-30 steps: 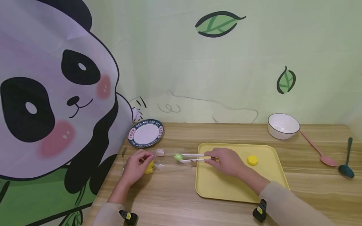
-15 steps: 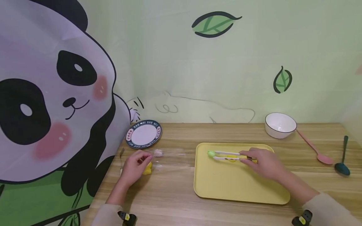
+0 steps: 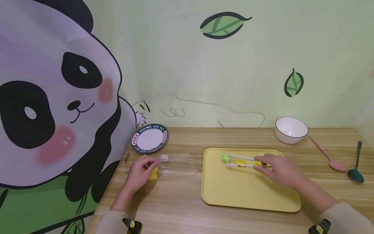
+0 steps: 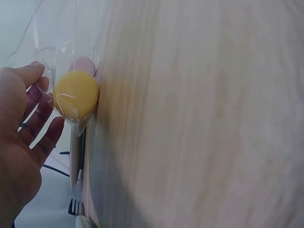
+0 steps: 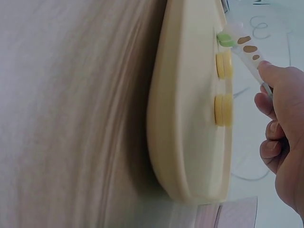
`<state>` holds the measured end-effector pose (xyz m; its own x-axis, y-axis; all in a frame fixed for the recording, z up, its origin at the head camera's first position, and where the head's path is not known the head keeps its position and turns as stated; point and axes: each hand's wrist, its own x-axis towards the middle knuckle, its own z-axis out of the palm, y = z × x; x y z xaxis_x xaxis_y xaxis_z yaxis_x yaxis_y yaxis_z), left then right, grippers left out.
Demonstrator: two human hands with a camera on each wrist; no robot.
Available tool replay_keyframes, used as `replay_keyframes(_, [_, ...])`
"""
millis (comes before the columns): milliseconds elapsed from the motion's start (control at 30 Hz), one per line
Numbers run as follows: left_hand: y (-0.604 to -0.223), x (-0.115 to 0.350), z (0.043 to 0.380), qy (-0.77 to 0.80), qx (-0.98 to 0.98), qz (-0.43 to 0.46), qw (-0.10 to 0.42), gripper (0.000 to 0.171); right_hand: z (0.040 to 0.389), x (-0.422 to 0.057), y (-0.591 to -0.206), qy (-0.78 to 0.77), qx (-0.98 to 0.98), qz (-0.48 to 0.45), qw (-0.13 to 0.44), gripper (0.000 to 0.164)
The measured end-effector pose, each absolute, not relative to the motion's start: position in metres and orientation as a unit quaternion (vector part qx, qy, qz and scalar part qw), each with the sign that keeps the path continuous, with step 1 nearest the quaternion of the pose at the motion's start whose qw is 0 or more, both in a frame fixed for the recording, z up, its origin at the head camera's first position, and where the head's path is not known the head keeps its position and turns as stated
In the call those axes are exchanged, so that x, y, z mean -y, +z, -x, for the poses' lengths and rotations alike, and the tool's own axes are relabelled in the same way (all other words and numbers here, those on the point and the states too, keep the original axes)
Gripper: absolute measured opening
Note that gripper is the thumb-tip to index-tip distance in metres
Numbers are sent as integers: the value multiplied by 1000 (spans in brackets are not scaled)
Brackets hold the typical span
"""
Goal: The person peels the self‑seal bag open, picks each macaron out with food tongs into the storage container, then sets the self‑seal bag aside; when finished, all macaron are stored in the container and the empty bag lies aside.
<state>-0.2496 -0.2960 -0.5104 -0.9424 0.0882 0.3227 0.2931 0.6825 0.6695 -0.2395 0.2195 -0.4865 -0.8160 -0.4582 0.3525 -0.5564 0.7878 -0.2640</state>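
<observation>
My right hand (image 3: pixel 279 169) grips a pair of white tongs (image 3: pixel 241 156) with brown spots (image 5: pixel 250 49), low over the yellow tray (image 3: pixel 248 191). A green macaron (image 3: pixel 225 159) sits at the tongs' tips, whose arms stand apart; the lower tip is clear of it in the head view. Two yellow macarons (image 5: pixel 224 65) stand in a row with it on the tray, partly covered by the tongs and hand in the head view. My left hand (image 3: pixel 142 172) pinches the edge of a clear plastic bag (image 4: pixel 61 52) holding a yellow macaron (image 4: pixel 76 96) and a pink one (image 4: pixel 82 65).
A blue-rimmed plate (image 3: pixel 150 139) lies at the back left. To the back right stand a white bowl (image 3: pixel 291 130), a pink spoon (image 3: pixel 337 165) and a dark green ladle (image 3: pixel 355 175). A fork (image 4: pixel 73 206) shows beyond the bag in the left wrist view.
My right hand has carried the green macaron in the tongs rightward from beside the bag to the tray, and the tongs' arms have spread. The left hand has stayed at the bag.
</observation>
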Motion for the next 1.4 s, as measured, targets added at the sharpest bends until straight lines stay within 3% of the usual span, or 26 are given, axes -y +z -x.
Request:
replay_keyframes(300, [-511,296,250,-382,908,103,134,10,240,-221,-495,192,922,-296,160,28])
replay_keyframes(567, [-512,297,251,-386,907,105,130,11,241,-211,-493,234,920,-277,149,29])
replay_keyframes(833, [-513,298,252,-385,908,101,131,8,250,-162,-495,263,909,-280,165,20])
replay_keyframes(1133, [-511,300,250,-388,906,105,135,10,266,-106,-497,277,917,-273,94,21])
replay_keyframes(1400, [-511,300,250,-392,903,110,134,9,281,-62,-502,250,916,-298,94,23])
